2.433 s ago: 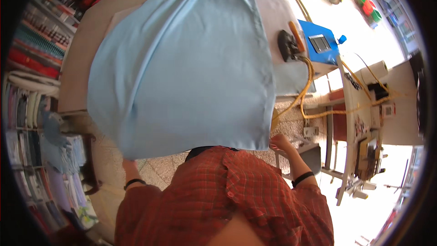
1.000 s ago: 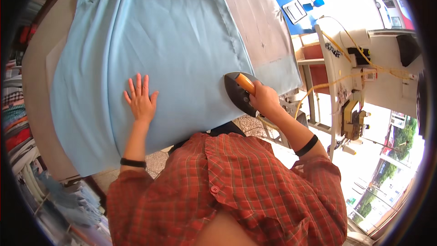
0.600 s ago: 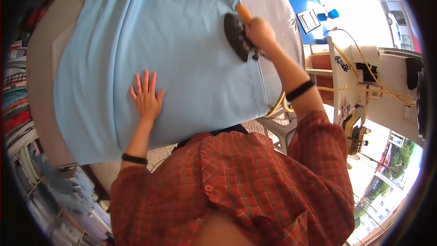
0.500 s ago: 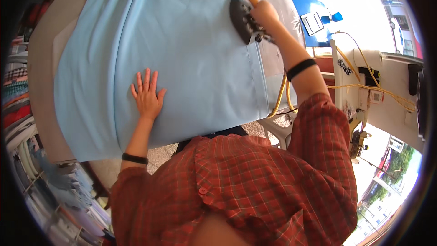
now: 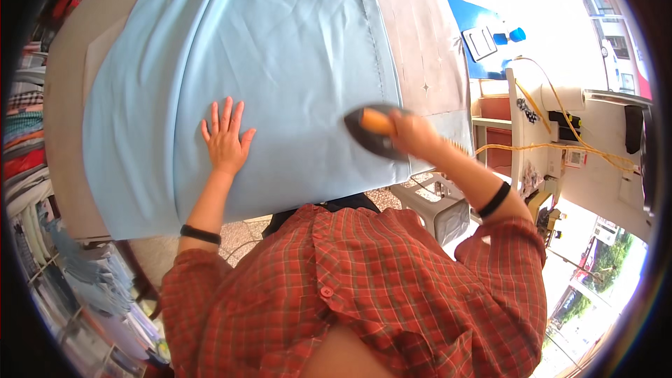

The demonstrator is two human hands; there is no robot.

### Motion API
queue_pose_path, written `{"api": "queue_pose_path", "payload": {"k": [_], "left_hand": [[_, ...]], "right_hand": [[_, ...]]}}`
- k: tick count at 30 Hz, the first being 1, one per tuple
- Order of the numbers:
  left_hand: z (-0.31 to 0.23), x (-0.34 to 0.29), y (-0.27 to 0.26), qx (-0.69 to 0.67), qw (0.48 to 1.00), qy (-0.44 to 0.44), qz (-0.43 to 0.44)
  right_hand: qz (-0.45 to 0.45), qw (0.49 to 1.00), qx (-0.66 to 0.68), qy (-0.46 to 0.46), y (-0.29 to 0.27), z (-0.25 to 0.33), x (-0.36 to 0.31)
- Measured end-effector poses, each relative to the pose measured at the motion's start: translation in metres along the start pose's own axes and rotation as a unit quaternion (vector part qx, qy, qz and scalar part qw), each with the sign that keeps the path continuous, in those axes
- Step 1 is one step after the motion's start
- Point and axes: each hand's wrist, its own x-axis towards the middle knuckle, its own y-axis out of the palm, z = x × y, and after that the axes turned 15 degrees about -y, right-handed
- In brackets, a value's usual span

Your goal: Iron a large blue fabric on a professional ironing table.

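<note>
A wide light-blue cloth point(image 5: 294, 56) covers most of the padded table, with long folds along its left part and a stitched hem on its right edge. My left hand point(image 5: 227, 143) lies flat on the cloth, fingers spread, holding nothing. Wrapped round the orange handle of an iron is my right hand point(image 5: 418, 136). The dark iron point(image 5: 360, 133), a little blurred, is over the near right part of the cloth, its tip pointing left. Whether its sole touches the cloth I cannot tell.
The grey table cover point(image 5: 427, 42) shows right of the cloth. Beyond it lies a blue board point(image 5: 476, 14). A yellow cord point(image 5: 532, 147) runs to the right. A grey plastic stool point(image 5: 441, 206) stands below the near edge. Folded fabrics point(image 5: 28, 126) are stacked at left.
My right hand has brought the iron from the far right edge toward me, and its tip has swung to the left. My left hand stays nearly in place on the cloth.
</note>
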Motion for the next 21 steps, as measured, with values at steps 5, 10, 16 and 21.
{"api": "queue_pose_path", "payload": {"k": [5,10,16,21], "left_hand": [[0.003,0.0,-0.004,0.007,1.0,-0.003,-0.005],[0.006,-0.002,-0.005,0.029,0.999,-0.034,-0.008],[0.001,-0.004,0.004,-0.015,1.0,-0.017,-0.009],[0.01,-0.011,-0.002,-0.031,0.999,-0.035,0.014]], "right_hand": [[0.015,0.999,0.029,0.04,0.007,-0.001,-0.06],[-0.166,0.968,0.015,0.186,-0.015,-0.072,-0.027],[-0.248,0.934,0.037,0.253,-0.047,-0.178,0.016],[-0.412,0.871,-0.251,0.09,-0.045,-0.112,0.023]]}}
